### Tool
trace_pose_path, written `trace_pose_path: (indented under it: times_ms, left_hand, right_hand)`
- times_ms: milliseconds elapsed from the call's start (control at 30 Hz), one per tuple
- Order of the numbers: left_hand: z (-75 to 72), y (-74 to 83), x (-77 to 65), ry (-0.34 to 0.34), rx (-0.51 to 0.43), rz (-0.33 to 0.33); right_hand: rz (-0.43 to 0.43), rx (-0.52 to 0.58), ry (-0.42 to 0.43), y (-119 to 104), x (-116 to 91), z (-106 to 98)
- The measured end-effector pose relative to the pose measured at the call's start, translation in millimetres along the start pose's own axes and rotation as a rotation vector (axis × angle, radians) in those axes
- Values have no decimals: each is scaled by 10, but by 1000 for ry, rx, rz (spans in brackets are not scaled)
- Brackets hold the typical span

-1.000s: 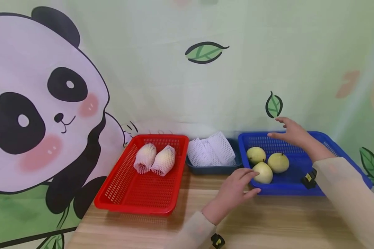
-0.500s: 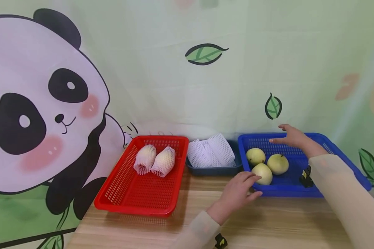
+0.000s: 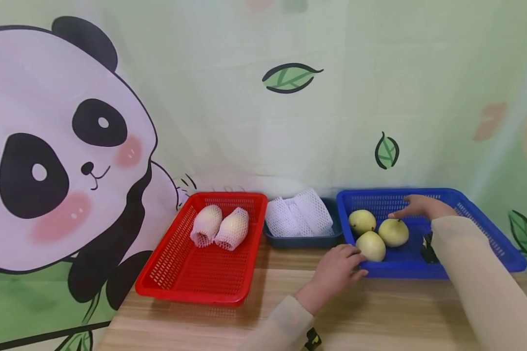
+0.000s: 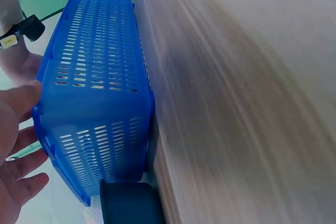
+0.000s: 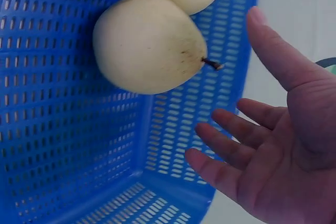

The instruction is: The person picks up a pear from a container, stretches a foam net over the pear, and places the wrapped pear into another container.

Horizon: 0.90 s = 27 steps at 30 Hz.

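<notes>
Three pale yellow-green pears sit at the left end of a blue basket (image 3: 465, 268): a front pear (image 3: 371, 246), a right pear (image 3: 393, 232) and a back pear (image 3: 362, 222). My left hand (image 3: 335, 270) is at the basket's front left corner, fingertips right at the rim beside the front pear. In the left wrist view its fingers (image 4: 29, 163) are spread and hold nothing. My right hand (image 3: 421, 206) reaches over the basket just behind the right pear. The right wrist view has this hand (image 5: 278, 135) with thumb and fingers apart, facing a stemmed pear (image 5: 149, 43).
A red basket (image 3: 193, 295) on the left holds two pears (image 3: 232, 228) in white foam nets. Between the baskets, a dark teal tray (image 3: 303, 242) contains several white foam net sleeves (image 3: 298, 214). All stand on a wooden table (image 3: 377, 312) against a panda-print backdrop (image 3: 290, 136).
My right hand has come down into the blue basket, closer to the right pear. The left hand has shifted slightly towards the basket rim. The pears stay in place.
</notes>
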<state>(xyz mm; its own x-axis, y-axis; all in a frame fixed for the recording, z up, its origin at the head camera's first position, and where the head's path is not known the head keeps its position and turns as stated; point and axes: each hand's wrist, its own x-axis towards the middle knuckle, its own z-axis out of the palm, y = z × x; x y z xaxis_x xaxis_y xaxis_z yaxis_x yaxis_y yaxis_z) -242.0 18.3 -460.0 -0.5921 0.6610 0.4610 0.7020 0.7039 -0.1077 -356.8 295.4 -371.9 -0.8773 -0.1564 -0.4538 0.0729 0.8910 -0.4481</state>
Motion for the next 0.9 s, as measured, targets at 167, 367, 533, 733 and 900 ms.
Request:
trace_pose_path:
  times_ms: [167, 367, 533, 733, 900]
  left_hand:
    - [2, -4, 14, 17, 13, -4]
    - [-26, 6, 51, 0, 57, 0]
    - [-41, 20, 62, -33, 29, -17]
    - [-45, 3, 67, -36, -5, -29]
    - [-66, 1, 64, -35, 16, -26]
  right_hand:
    - [51, 22, -93, 46, 62, 28]
    - [83, 48, -139, 58, 114, 27]
    - [58, 33, -183, 84, 169, 53]
    - [46, 75, -224, 56, 230, 82]
    - [123, 74, -194, 46, 285, 134]
